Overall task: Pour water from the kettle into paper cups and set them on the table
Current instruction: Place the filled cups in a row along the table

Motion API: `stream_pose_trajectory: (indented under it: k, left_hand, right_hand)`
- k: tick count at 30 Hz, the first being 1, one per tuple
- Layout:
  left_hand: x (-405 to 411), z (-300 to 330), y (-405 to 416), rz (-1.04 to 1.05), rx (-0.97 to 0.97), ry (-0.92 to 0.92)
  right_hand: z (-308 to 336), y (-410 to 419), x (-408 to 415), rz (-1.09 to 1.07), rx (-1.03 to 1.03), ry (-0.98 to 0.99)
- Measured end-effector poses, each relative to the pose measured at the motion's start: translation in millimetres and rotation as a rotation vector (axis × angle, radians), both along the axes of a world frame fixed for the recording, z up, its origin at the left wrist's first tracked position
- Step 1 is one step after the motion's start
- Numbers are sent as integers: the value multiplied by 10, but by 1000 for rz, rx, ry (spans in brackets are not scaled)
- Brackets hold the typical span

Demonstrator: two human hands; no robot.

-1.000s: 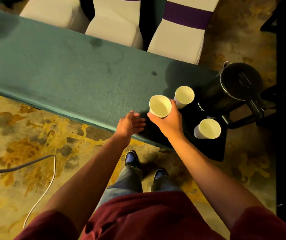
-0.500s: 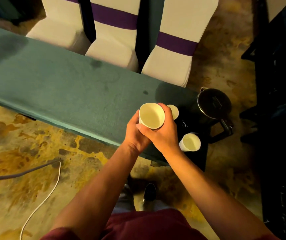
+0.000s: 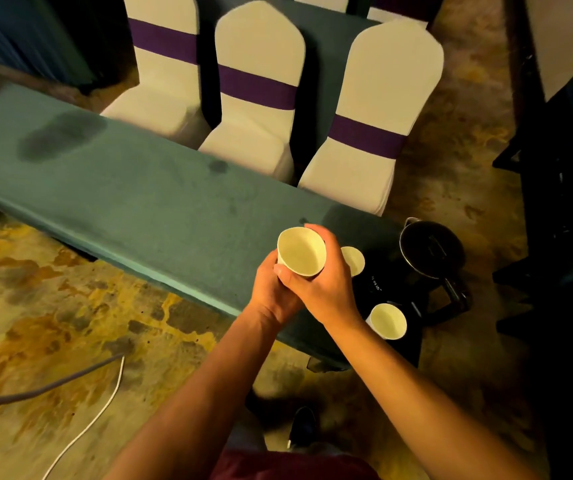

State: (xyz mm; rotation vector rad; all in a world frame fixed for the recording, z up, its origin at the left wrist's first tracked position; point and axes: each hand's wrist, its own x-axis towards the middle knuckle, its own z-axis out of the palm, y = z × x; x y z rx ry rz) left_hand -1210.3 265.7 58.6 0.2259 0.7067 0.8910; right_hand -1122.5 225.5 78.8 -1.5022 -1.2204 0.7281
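Note:
I hold a white paper cup (image 3: pixel 301 251) above the green table (image 3: pixel 132 209), near its right end. My right hand (image 3: pixel 323 289) wraps the cup's side and my left hand (image 3: pixel 273 292) cups it from below and the left. Two more paper cups stand on a black tray (image 3: pixel 413 344) at the table's right end: one (image 3: pixel 354 259) partly behind my right hand, one (image 3: pixel 387 321) nearer me. The black kettle (image 3: pixel 432 249) stands at the tray's far right, handle pointing toward me.
Three white chairs with purple bands (image 3: pixel 254 109) stand along the far side of the table. Dark damp patches (image 3: pixel 60 135) mark the cloth at the left. A white cable (image 3: pixel 101 407) and a grey cable lie on the floor at the left. Dark furniture (image 3: pixel 562 202) stands to the right.
My left hand has come up from the table edge and joined the right on the cup. The view has tilted up, showing more of the chairs.

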Motion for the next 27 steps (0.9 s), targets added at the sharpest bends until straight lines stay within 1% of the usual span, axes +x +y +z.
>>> stream_pose_trajectory:
  k: [7,13,19,27]
  left_hand:
    - [-338,0,482,-16,13,3]
    - [-757,-19,1029,-97,28,-33]
    - [-1122,-50,1546,-171,38,-20]
    - [-1312,-244,2054,-131,-14,33]
  right_hand:
    - [51,468,-379,-48,-10,-42]
    - [72,908,-813,-113,-28,16]
    - [61,1369,-1208,-168,-49,61]
    - [-134,1886,-1392,-143,-117,61]
